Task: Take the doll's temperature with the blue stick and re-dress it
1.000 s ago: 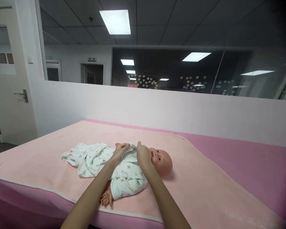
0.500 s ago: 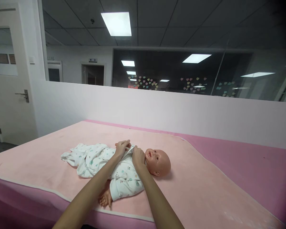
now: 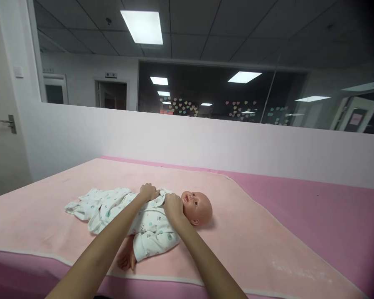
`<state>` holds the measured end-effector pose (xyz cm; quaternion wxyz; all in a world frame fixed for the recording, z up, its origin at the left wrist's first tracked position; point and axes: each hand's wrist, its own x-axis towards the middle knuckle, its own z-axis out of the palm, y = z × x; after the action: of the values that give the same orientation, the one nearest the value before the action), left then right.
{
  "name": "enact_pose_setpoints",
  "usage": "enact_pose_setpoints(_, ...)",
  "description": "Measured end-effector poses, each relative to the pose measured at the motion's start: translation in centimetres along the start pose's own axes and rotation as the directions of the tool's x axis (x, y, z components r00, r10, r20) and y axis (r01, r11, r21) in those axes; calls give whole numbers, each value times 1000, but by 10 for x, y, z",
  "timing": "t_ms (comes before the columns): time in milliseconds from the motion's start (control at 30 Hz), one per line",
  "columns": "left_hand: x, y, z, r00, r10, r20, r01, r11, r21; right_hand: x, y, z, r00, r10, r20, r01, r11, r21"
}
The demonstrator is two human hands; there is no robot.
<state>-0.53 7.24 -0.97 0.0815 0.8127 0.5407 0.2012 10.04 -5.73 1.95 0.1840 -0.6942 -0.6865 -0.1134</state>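
Note:
A baby doll (image 3: 200,208) lies on its back, its bald head to the right. It is dressed in a white romper (image 3: 154,222) with a small coloured print. My right hand (image 3: 173,207) is closed on the romper's front edge close to the neck, just below the doll's chin. Further down the chest, my left hand (image 3: 149,192) is closed over the far side of the garment, fingers curled round the cloth. The doll's near hand (image 3: 126,258) pokes out of its sleeve, partly behind my left forearm. My fingertips are largely hidden.
A peach-coloured pad (image 3: 252,245) with a pale border lies under the doll on a pink surface (image 3: 330,216). Behind rises a low white wall (image 3: 205,141) topped by a window. A door (image 3: 6,137) stands at the left.
My left hand has gone from raised, partly spread fingers to a closed grip on the cloth. My right hand stays near the collar. The whole view has shifted a little to the right.

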Motion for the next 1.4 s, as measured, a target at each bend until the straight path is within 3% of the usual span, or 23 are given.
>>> enact_pose_setpoints(133, -17, -1, -1, 999, 36, 28, -36, 999, 13, -25, 8, -14, 992, -62, -114, 64, 998, 14)
enact_pose_setpoints(267, -34, -6, -2, 999, 48, 24, -48, 999, -16, -34, 37, -32, 939, -165, -301, 241, 942, 234)
enact_pose_setpoints(333, -40, -7, -4, 999, 45, 6, -44, 999, -23, -28, 62, -40, 927, -98, -361, 245, 888, 390)
enact_pose_setpoints(400, -43, -7, -6, 999, 47, -6, -48, 998, -32, -18, 93, -44, 917, 113, -384, 147, 797, 585)
enact_pose_setpoints(433, -44, -7, -7, 999, 53, -8, -53, 998, -39, -13, 108, -43, 906, 245, -344, 83, 695, 714)
enact_pose_setpoints(467, -44, -7, -8, 998, 61, -9, -61, 997, -45, -8, 122, -41, 910, 348, -226, -2, 548, 836)
enact_pose_setpoints(500, -44, -7, -8, 998, 70, -9, -70, 996, -53, -5, 135, -38, 918, 362, -160, -45, 497, 867)
enact_pose_setpoints(567, -45, -7, -9, 995, 99, -8, -99, 991, -85, -2, 153, -30, 945, 326, -20, -114, 385, 916)
enact_pose_setpoints(633, -46, -8, -10, 991, 132, -12, -132, 982, -132, -3, 163, -20, 964, 210, 166, -213, 230, 949)
enact_pose_setpoints(733, -48, -9, -11, 987, 160, -33, -163, 968, -189, -6, 167, -8, 937, 79, 341, -345, 35, 938)
enact_pose_setpoints(900, -53, -7, -14, 979, 191, -77, -204, 953, -224, -5, 171, 2, 953, 152, 262, -269, 29, 963)
enact_pose_setpoints(1033, -53, -6, -14, 981, 173, -91, -189, 960, -207, -10, 167, 0, 968, 111, 226, -232, 41, 972)
enact_pose_setpoints(1233, -54, -4, -15, 979, 177, -101, -193, 965, -177, -19, 159, -11, 929, -18, 371, -370, 23, 929)
enact_pose_setpoints(1400, -55, -3, -15, 981, 162, -105, -179, 967, -179, -20, 159, -12, 934, -4, 356, -356, 28, 934)
